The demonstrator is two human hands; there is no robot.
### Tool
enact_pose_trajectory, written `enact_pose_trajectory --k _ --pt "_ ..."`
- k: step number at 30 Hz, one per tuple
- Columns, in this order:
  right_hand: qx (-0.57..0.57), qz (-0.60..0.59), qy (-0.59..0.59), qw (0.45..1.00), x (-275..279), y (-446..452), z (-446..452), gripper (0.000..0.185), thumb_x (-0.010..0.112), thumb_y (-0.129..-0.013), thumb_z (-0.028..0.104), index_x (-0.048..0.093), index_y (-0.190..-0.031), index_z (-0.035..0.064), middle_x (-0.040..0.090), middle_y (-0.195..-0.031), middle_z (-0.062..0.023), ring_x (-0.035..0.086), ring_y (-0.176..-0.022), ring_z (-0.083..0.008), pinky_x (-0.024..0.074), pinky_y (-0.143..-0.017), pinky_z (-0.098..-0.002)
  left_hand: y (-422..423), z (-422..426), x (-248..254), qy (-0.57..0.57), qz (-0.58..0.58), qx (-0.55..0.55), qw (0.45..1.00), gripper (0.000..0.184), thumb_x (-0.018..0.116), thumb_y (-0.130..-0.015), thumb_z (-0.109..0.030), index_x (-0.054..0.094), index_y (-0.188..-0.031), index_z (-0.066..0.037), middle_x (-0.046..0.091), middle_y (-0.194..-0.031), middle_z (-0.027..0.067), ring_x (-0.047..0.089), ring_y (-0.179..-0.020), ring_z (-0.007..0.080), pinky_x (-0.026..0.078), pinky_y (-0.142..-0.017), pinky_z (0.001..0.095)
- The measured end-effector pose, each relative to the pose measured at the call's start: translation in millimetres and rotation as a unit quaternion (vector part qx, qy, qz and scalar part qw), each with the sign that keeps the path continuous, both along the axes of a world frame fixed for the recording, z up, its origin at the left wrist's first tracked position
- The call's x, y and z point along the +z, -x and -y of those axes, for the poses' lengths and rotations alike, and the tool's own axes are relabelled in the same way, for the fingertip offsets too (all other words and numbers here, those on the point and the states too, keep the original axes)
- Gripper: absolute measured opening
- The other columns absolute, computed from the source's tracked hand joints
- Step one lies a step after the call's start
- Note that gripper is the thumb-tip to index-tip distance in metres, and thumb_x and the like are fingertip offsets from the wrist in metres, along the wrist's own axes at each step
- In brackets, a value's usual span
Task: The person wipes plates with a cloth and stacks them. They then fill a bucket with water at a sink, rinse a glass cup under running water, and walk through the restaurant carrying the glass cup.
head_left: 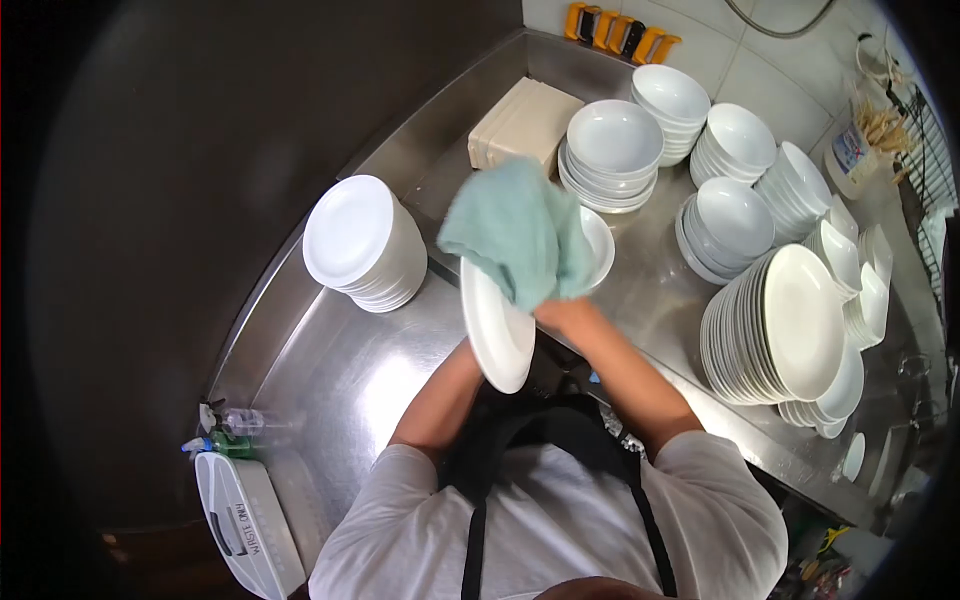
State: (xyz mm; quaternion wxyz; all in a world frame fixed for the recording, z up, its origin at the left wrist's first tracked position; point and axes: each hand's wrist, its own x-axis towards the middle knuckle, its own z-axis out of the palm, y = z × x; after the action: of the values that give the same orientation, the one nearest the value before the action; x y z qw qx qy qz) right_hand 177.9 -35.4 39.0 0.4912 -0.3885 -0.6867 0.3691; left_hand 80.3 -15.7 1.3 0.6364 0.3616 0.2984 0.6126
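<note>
A white oval plate (497, 335) is held up in front of my chest, tilted on edge. My left forearm (443, 395) reaches up behind it, and the plate hides the fingers of my left hand. A pale green cloth (515, 225), blurred by motion, covers the plate's upper part. My right hand (563, 314) grips the cloth at its lower edge, with most of the fingers hidden in the folds. Just beyond the cloth, a white bowl (598, 250) partly shows on the steel counter (640, 300).
Left of the cloth stands a stack of white plates (365, 245). Stacked bowls (615, 150) and a tall leaning plate stack (800, 325) fill the right side. A beige block (520, 125) lies at the back. Spray bottles (235, 422) and a lidded waste bin (250, 525) are lower left.
</note>
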Motion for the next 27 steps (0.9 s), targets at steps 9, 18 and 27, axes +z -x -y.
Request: enact_pose_trajectory --k 9,18,27 --pt "-0.252 0.204 -0.21 0.922 10 -16 42 0.064 0.073 -0.077 0.03 0.05 -0.131 0.0043 0.055 -0.128 -0.0158 0.052 -0.116 -0.0362 0.0404 -0.099 -0.0453 66 -56 63 -0.097 -0.478 0.293 0.822 0.037 0.059 -0.093 -0.037 0.052 -0.09 -0.001 0.06 -0.073 0.0098 0.056 -0.068 0.0177 0.044 -0.061 0.0347" --pt "-0.207 -0.469 0.148 0.846 -31 -38 -39 0.056 0.066 -0.089 0.013 0.042 -0.138 0.0025 0.051 -0.135 -0.007 0.052 -0.12 -0.0219 0.0445 -0.1 -0.0358 24 14 93 -0.307 -0.287 0.195 0.886 0.063 0.067 -0.087 -0.007 0.029 -0.138 -0.001 0.052 -0.125 0.017 0.055 -0.109 0.0207 0.044 -0.095 0.0312" --pt "-0.224 0.052 -0.129 0.965 11 -72 -40 0.06 0.071 -0.083 0.015 0.044 -0.136 0.0012 0.054 -0.132 -0.0093 0.051 -0.121 -0.0232 0.0401 -0.103 -0.0346 85 22 114 -0.188 -0.377 0.062 0.905 0.036 0.06 -0.093 -0.014 0.048 -0.124 0.001 0.066 -0.108 0.0145 0.064 -0.098 0.0201 0.049 -0.085 0.0324"
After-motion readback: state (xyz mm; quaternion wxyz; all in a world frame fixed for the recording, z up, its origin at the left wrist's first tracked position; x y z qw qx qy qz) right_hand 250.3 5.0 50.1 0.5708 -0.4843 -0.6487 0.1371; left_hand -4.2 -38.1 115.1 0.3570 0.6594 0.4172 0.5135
